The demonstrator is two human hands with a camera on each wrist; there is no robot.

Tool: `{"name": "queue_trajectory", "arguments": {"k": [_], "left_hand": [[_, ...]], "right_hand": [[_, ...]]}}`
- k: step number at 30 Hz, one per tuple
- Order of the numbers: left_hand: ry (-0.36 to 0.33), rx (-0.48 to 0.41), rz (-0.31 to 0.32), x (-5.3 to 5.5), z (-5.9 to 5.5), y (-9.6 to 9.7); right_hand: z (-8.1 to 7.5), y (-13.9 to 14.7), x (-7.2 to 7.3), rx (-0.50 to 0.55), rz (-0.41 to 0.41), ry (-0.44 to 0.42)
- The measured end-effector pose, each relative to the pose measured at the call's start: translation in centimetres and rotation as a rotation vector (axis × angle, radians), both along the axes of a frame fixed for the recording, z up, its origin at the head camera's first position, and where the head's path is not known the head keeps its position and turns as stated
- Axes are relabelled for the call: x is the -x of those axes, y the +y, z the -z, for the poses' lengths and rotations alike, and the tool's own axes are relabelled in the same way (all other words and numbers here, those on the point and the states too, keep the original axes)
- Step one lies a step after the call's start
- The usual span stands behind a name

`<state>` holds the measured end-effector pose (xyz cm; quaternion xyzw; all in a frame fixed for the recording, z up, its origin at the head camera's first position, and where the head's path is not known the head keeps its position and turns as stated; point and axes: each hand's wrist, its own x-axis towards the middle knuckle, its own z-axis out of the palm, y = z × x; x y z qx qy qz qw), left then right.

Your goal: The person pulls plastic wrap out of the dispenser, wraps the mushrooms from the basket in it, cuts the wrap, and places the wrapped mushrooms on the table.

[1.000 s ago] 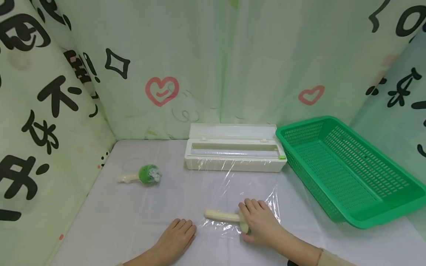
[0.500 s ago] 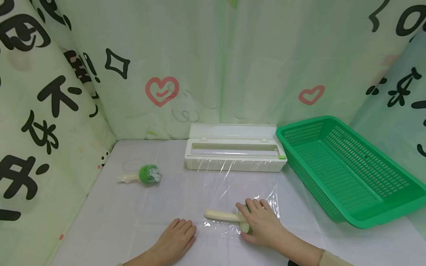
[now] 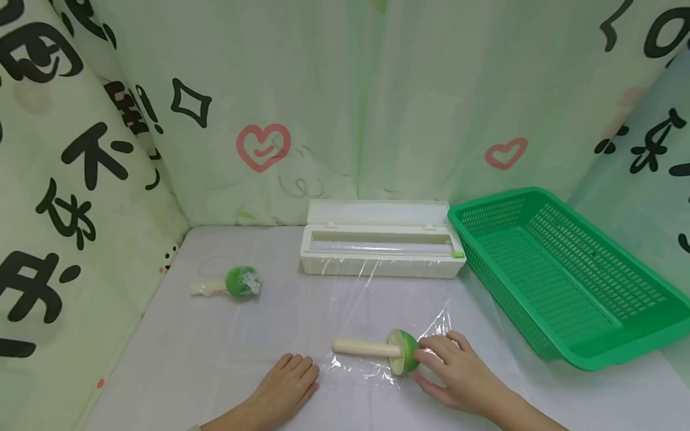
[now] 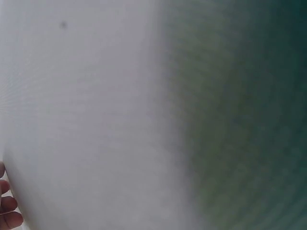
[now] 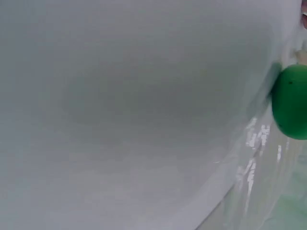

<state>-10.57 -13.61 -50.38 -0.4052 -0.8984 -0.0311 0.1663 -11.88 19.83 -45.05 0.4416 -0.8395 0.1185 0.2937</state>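
Observation:
A mushroom-shaped piece with a pale stem and a rounded green cap lies on its side on a sheet of clear plastic wrap. Just right of the cap is my right hand, its fingers loosely bent and the fingertips right at the cap's edge. In the right wrist view the green cap shows at the right border beside shiny film. My left hand rests on the table left of the wrap, holding nothing. Only some fingertips of it appear in the left wrist view.
The wrap runs out of a white dispenser box with its lid raised, at the back. A green plastic basket stands to the right. Another green-capped mushroom piece, wrapped in film, lies at left on the white-covered table.
My right hand has come off the top of the green cap and shifted right, so the cap now shows. The mushroom piece stays about where it was. My left hand has not moved.

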Motion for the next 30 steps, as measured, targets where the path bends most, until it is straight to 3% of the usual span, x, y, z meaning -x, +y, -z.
{"name": "queue_trajectory", "arguments": {"k": [2,6,13,17,24,30], "left_hand": [[0.004,0.005,0.002,0.0,0.0,0.0],[0.028,-0.006,0.008,0.1,0.1,0.0],[0.041,-0.034,0.029,0.1,0.1,0.1],[0.041,-0.017,0.027,0.1,0.1,0.1],[0.061,0.018,0.048,-0.1,-0.2,0.0],[0.083,0.000,0.050,0.0,0.0,0.0]], "right_hand": [[0.8,1.1,-0.5,-0.011,-0.053,0.031],[2.3,3.2,-1.1,-0.100,-0.069,0.012],[4.3,5.1,-1.6,-0.137,0.024,-0.088],[4.6,4.9,-1.5,-0.145,0.043,-0.088],[4.3,4.5,-1.4,-0.243,0.036,0.003],[4.1,4.2,-1.6,-0.195,0.040,0.015]]}}
